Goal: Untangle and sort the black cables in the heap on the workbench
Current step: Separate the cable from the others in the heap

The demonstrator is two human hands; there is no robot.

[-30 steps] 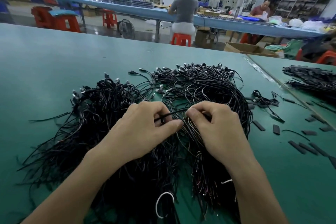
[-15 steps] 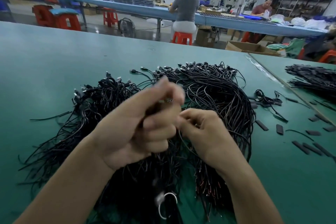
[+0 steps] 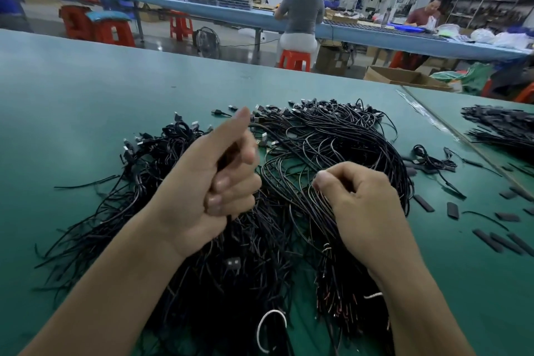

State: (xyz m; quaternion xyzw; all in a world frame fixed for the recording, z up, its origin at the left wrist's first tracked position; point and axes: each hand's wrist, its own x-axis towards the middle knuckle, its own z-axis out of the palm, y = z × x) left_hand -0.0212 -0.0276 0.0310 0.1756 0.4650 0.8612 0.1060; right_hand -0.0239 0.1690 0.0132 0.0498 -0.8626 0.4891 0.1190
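A big heap of thin black cables (image 3: 332, 141) with small plugs at the far ends covers the green workbench (image 3: 72, 95) in front of me. My left hand (image 3: 213, 182) is raised above the heap's left half, curled into a fist around a black cable that runs down from it into the pile. My right hand (image 3: 364, 205) rests low on the right half, thumb and fingers pinched on a few thin cable strands. A white tie loop (image 3: 270, 329) lies among the cables near the front edge.
Short black sleeve pieces (image 3: 452, 209) and a small coiled cable (image 3: 427, 156) are scattered to the right. A second cable bundle (image 3: 502, 127) lies on the adjoining bench at far right. People sit at a long blue table (image 3: 260, 17) beyond.
My left hand has lifted off the heap and closed into a fist around a cable, drawing it upward. My right hand has slid a little right and stayed low on the strands.
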